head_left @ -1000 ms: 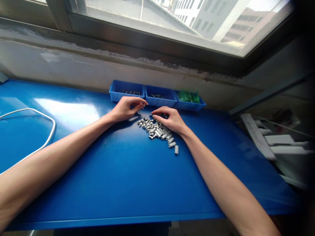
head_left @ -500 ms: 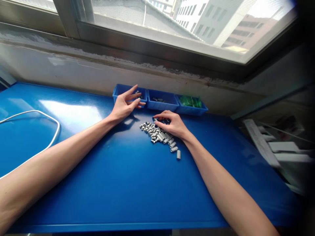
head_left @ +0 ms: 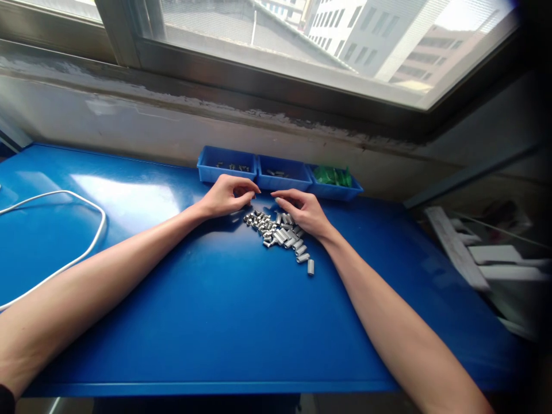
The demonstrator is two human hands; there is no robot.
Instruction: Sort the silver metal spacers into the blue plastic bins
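Pile of small metal sleeves [head_left: 280, 236] on blue tabletop [head_left: 207, 328], just below and between both hands' fingertips. Left hand [head_left: 223, 196] and right hand [head_left: 308, 213]: fingers curled, thumbs near index tips; can't tell if either pinches a part. Three blue bins [head_left: 284, 183] right behind; left hand overlaps the leftmost's front. Green packets [head_left: 332, 176] in rightmost. White cable [head_left: 98, 230] well left, nothing blocking the pile's near side.
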